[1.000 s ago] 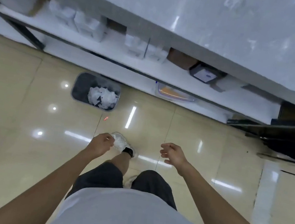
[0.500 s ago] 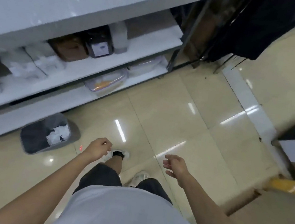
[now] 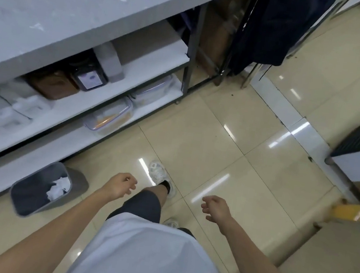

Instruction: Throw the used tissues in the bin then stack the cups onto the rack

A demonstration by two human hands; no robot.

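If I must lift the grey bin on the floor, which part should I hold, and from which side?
Probably the top rim of the grey bin, on the bare long side nearest the person. The mouth is open, so fingers can hook over that edge from above. The tissues lie toward the far corner, and the shelf unit crowds the other side.

A grey counter [image 3: 61,4] spans the upper left — beneath it, shelves [image 3: 138,65] hold a brown container [image 3: 53,82] and clear lidded boxes [image 3: 110,117]; right of it hangs dark cloth [image 3: 275,27].

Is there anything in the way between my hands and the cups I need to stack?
Cannot say: no cups or rack show in this view. Both hands, left and right, hang empty over bare floor; the tissues lie in the bin.
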